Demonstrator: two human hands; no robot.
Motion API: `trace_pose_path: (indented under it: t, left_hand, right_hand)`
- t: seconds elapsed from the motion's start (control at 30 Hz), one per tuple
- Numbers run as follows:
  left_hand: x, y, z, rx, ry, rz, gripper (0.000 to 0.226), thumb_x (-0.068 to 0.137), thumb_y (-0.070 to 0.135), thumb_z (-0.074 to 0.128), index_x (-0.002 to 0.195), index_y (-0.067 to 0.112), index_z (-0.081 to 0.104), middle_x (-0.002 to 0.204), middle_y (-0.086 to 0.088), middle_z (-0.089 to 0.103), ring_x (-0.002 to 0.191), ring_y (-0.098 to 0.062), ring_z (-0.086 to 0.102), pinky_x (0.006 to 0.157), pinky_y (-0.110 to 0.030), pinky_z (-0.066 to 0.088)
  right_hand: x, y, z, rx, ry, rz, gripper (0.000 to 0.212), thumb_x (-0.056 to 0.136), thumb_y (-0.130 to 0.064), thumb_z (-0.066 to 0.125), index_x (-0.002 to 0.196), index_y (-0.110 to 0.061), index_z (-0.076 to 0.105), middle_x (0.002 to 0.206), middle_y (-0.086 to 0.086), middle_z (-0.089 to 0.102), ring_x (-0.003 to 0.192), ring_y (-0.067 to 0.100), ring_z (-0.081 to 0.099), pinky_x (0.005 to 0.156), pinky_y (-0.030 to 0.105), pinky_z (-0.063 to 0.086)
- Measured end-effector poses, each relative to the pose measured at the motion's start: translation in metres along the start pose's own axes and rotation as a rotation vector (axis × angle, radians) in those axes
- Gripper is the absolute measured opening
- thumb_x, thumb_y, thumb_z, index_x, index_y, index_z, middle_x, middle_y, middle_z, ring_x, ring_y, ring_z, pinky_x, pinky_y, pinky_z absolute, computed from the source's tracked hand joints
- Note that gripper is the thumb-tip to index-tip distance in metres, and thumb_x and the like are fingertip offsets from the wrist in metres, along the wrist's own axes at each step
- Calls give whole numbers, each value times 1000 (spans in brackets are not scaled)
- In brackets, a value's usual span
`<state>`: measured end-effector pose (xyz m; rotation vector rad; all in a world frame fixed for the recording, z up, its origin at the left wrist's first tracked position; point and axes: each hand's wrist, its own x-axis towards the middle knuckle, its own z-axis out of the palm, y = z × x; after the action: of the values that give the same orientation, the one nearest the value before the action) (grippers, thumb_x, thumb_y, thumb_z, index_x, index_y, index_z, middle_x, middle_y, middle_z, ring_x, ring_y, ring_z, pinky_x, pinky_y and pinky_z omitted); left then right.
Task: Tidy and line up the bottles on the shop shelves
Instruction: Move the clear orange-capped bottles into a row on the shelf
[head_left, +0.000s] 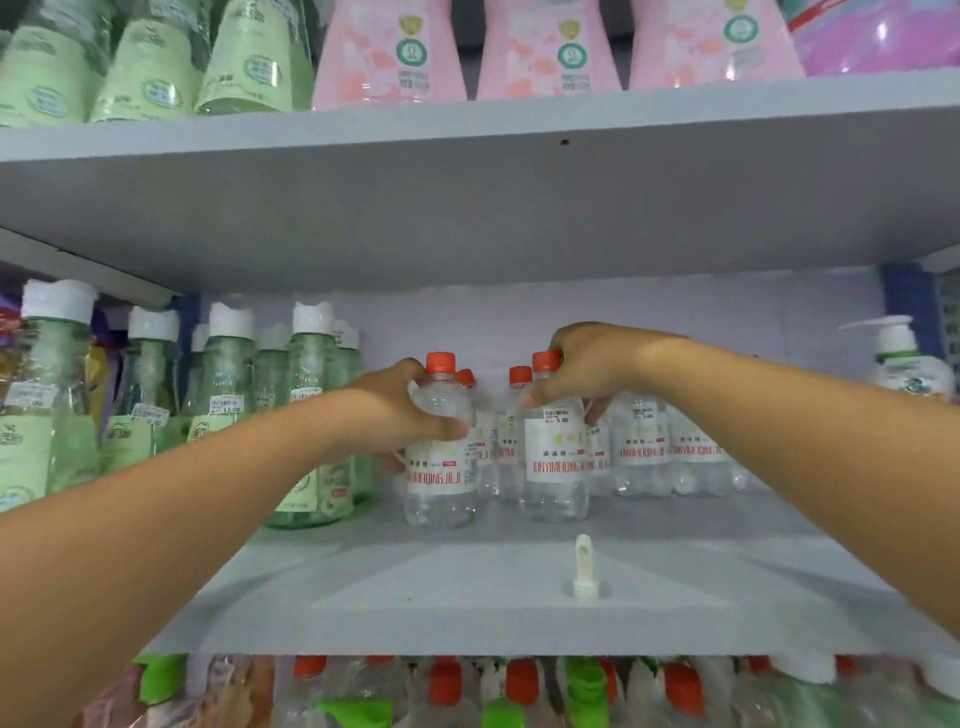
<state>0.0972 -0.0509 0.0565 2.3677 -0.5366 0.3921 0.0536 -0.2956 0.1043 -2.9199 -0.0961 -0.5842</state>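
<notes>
Several small clear bottles with red caps and white labels stand on the grey middle shelf (467, 587). My left hand (402, 408) grips the shoulder of the front left clear bottle (441, 467), thumb across its front. My right hand (587, 371) holds the neck and shoulder of the front right clear bottle (553, 457) from above. Both bottles stand upright on the shelf, a small gap between them. More of the same bottles (644, 447) sit behind and to the right, partly hidden by my right arm.
Tall green bottles with white caps (228, 384) crowd the shelf's left side. A white pump bottle (906, 358) stands far right. A small white cap piece (584, 566) lies near the shelf's front. Pink bottles (389, 52) fill the shelf above; red- and green-capped bottles (447, 680) sit below.
</notes>
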Motion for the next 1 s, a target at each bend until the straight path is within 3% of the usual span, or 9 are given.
trace_pose_path:
  t: [0.2,0.33,0.47,0.53,0.63,0.8,0.93,1.0]
  left_hand:
    - [38,7,7,46,-126,61,81,71,52,91,133,27,45,108,-4,73,74,-22,79,67,-36,66]
    - [51,4,9,71,-108,101,73,71,63,86,121,25,50,100,-2,72,70,-19,78,57,-30,62]
    - [59,-3,11,71,14,158,71,68,87,59,103,26,58,95,3,74,74,-13,76,51,-26,60]
    - [60,-8,10,24,-35,168,63,67,80,66,106,30,58,101,5,74,81,-11,75,54,-27,61]
    - [59,-19,10,-92,-99,177,64,69,68,76,120,33,57,110,9,71,90,-9,74,61,-32,64]
    - [55,-21,22,-173,-17,186,47,87,51,77,124,31,56,108,12,65,83,-7,73,60,-33,65]
    - [51,-21,26,-212,2,186,48,88,51,76,124,31,52,107,14,63,85,-7,74,64,-34,66]
    - [47,-27,23,-253,-59,167,51,85,52,78,124,30,54,105,10,71,82,-4,76,67,-30,65]
  right_hand:
    - [17,-1,11,44,15,-33,52,83,-61,74,107,-20,55,92,-2,74,60,10,75,57,27,54]
    - [29,-1,21,168,26,-20,53,80,-59,77,108,-23,50,96,-1,71,57,11,75,46,22,55]
    - [31,8,51,372,172,-20,60,78,-65,74,117,-25,51,102,-6,66,66,10,74,48,23,57]
    - [29,14,63,340,168,-33,77,77,-81,61,130,-26,48,114,-9,65,72,7,73,54,23,58]
    - [27,24,63,362,28,-39,100,72,-89,55,150,-27,40,132,-8,65,82,9,77,81,33,63]
    - [23,30,59,500,-80,-47,81,85,-51,78,152,-26,39,126,-4,70,95,17,77,90,40,62]
    - [21,22,63,519,-21,-56,61,85,-47,79,135,-29,47,104,-14,68,73,0,75,59,22,60]
    - [20,22,64,543,-17,-49,54,85,-45,79,127,-32,47,101,-15,68,72,0,75,58,21,59]
